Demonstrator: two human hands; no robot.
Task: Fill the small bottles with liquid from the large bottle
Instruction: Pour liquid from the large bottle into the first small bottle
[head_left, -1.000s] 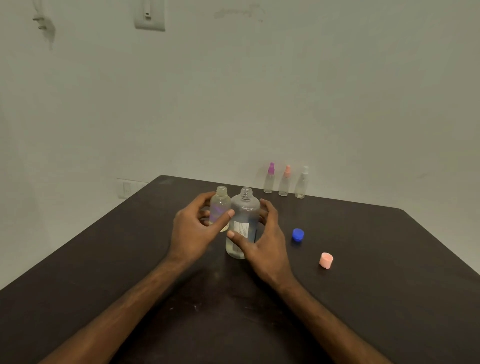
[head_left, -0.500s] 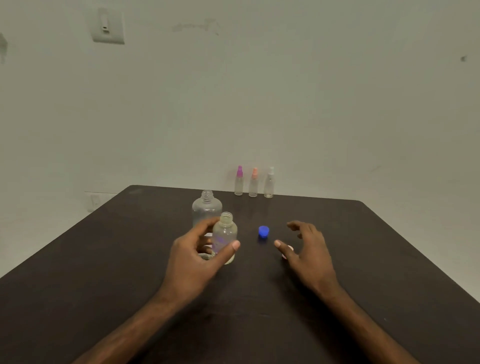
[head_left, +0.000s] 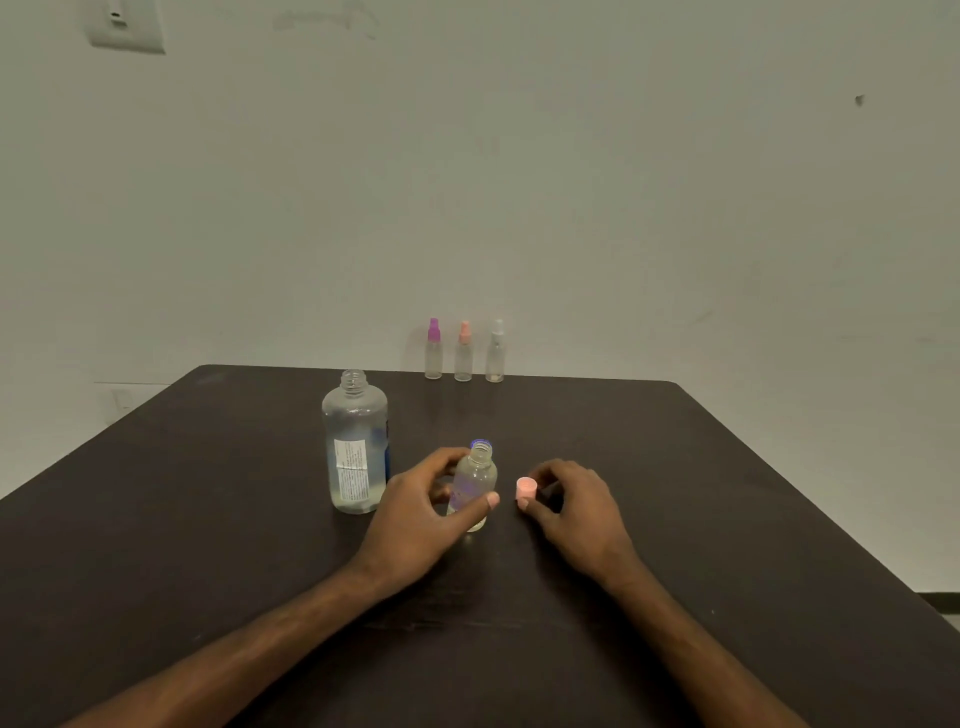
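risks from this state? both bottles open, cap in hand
1. The large bottle stands uncapped right beside the left hand; a bump from that hand or wrist could tip it and spill.
2. The small bottle is open too, steadied only by the left hand's grip; a hard push while capping might slosh it.
3. The right hand merely pinches the pink cap, so it could slip.

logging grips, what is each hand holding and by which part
Left hand grips the small bottle round its body; right hand pinches the pink cap by its side.
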